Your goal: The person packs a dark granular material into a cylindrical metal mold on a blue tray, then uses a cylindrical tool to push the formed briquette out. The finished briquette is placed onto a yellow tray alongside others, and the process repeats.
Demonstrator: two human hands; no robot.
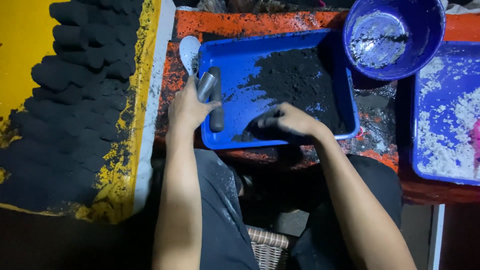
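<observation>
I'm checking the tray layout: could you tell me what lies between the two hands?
In the head view, a dark cylindrical tool lies between left hand and right hand, then bare blue tray floor.

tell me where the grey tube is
In the head view, the grey tube is in the left hand, over the left end of the blue tray, beside a black roller.
</observation>
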